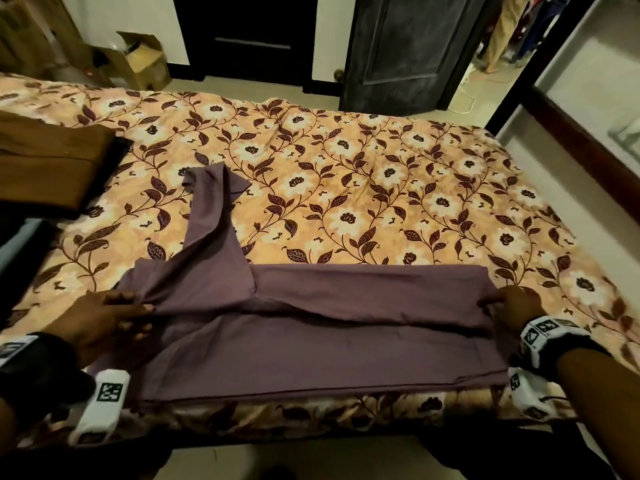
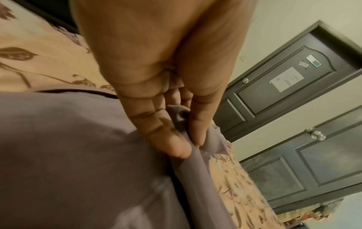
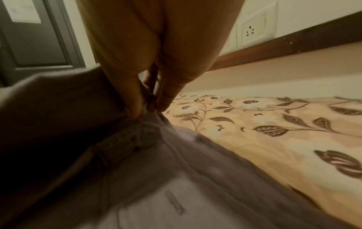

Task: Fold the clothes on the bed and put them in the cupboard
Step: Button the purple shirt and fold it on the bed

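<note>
A purple shirt lies spread along the near edge of the bed, its far half folded over toward me. One sleeve sticks out across the floral bedspread toward the far side. My left hand pinches the shirt's left end, thumb against fingers on a bunch of purple cloth. My right hand pinches the shirt's right end; in the right wrist view the fingertips close on the fabric edge by the button placket.
A folded brown garment sits on the bed at the left. Dark doors stand beyond the bed, with cardboard boxes in the back left corner. Floor runs along the bed's right side.
</note>
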Available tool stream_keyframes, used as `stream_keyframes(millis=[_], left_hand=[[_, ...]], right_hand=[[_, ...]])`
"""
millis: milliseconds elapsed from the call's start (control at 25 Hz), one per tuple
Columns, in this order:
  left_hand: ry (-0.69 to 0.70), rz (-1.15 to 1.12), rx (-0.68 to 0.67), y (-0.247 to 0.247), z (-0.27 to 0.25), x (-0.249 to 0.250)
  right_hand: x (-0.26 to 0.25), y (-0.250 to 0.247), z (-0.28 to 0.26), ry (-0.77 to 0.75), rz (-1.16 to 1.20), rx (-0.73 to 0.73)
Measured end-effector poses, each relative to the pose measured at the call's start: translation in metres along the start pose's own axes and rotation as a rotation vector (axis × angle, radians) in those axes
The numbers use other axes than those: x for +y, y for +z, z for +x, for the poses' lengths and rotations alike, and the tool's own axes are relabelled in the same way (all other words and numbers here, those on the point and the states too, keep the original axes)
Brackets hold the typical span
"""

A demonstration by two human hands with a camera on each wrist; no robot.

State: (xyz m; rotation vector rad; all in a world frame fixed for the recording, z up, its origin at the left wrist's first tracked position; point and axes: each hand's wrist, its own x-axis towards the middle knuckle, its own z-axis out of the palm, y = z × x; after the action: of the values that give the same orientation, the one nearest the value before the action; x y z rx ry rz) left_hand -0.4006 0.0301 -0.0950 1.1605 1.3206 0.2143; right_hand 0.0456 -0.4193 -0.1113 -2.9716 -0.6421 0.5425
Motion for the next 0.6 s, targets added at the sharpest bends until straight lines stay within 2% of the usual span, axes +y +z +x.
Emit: stream_keyframes(millis=[40,120,160,240,360,440,520,600], left_hand=[[0.016,0.004,0.013,0.002,-0.003,-0.006],[0.064,0.022,0.045,0.007,-0.005,-0.015],[0.093,0.026,0.054,0.012,-0.006,-0.018],[0.142,-0.019,0.055,0.013,-0.008,-0.024],[0.197,-0.127,-0.007,0.008,-0.002,-0.022],[0.212,-0.169,-0.074,0.001,0.004,-0.016],[0.224,-0.126,-0.166,-0.003,0.008,-0.011],[0.266,0.036,-0.184,-0.008,0.011,-0.009]], right_hand=[[-0.005,0.002,0.000,0.033,-0.051,-0.023],[-0.031,0.000,-0.003,0.025,-0.125,0.044],[-0.048,-0.005,-0.004,-0.057,-0.131,0.073],[-0.105,-0.011,-0.003,-0.301,-0.128,0.024],[-0.223,-0.006,0.004,-0.612,-0.132,-0.047],[-0.311,0.000,0.013,-0.762,-0.146,-0.007],[-0.393,0.005,0.022,-0.912,-0.266,0.067],[-0.465,0.019,0.021,-1.125,-0.525,0.082]])
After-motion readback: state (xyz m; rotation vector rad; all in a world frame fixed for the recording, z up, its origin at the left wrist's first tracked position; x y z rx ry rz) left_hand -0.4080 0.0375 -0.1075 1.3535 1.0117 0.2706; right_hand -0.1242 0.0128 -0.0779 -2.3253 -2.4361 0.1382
